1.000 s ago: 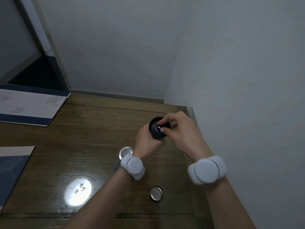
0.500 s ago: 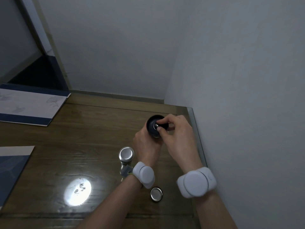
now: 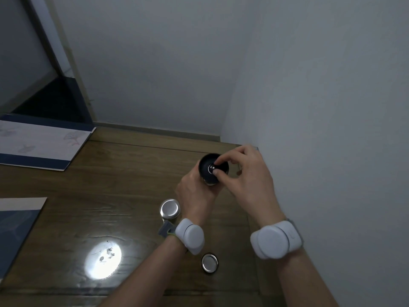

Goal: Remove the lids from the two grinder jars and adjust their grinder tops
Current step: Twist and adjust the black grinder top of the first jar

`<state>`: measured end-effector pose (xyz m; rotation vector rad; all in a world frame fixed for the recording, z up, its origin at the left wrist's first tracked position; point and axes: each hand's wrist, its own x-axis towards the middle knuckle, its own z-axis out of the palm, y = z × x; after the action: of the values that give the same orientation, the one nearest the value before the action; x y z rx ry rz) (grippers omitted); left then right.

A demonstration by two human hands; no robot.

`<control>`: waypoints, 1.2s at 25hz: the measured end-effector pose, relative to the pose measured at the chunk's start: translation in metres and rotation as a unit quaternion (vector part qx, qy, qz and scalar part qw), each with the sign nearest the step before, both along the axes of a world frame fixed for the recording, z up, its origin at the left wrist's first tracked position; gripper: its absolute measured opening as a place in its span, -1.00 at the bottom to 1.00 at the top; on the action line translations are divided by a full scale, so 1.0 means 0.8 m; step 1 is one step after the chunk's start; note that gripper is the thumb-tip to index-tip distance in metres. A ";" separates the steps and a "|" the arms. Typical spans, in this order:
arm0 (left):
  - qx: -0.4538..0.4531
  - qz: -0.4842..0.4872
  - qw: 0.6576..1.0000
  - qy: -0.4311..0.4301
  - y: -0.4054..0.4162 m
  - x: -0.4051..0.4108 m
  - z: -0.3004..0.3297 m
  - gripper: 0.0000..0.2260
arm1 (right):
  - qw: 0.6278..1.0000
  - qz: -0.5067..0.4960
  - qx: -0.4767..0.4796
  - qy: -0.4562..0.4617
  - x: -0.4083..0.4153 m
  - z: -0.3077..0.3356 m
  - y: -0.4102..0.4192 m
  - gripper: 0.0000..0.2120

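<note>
Dark wood table [image 3: 124, 173], corner of a grey-walled room: a person's left hand [image 3: 195, 193] closes around the body of a black-topped grinder jar [image 3: 213, 168], held near the right wall, apparently to steady it while the right hand [image 3: 247, 173] pinches the small metal knob [image 3: 212, 167] at the centre of the grinder top between thumb and forefinger. A removed steel lid [image 3: 209, 262] lies open side up near the table's front edge. The second grinder jar [image 3: 169, 208], its steel lid on, stands beside the left wrist, likely awaiting its turn.
</note>
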<state>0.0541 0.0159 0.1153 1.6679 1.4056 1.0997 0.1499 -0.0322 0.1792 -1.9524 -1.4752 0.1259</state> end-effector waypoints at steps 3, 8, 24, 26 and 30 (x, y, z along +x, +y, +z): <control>0.007 -0.005 1.000 -0.003 0.001 -0.003 0.000 -0.64 | 1.000 0.027 -0.007 0.014 0.003 0.002 0.004 -0.81; 0.009 0.011 1.000 -0.001 0.000 -0.005 -0.008 -0.68 | 0.997 0.055 0.001 0.061 0.000 -0.008 0.002 -0.80; 0.065 -0.006 0.996 -0.058 0.001 -0.006 -0.001 -0.40 | 0.987 -0.123 0.087 0.056 -0.055 -0.022 -0.010 -0.83; 0.061 -0.009 0.996 -0.059 0.000 -0.006 0.001 -0.40 | 0.982 -0.141 0.101 0.072 -0.060 -0.023 -0.010 -0.83; 0.052 -0.020 0.997 -0.056 0.000 -0.007 0.004 -0.41 | 0.975 -0.171 0.114 0.082 -0.066 -0.022 -0.006 -0.83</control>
<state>0.0482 0.0160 0.1182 1.6718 1.2587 1.2433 0.0968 -0.0367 0.1619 -1.9241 -0.9839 -0.0332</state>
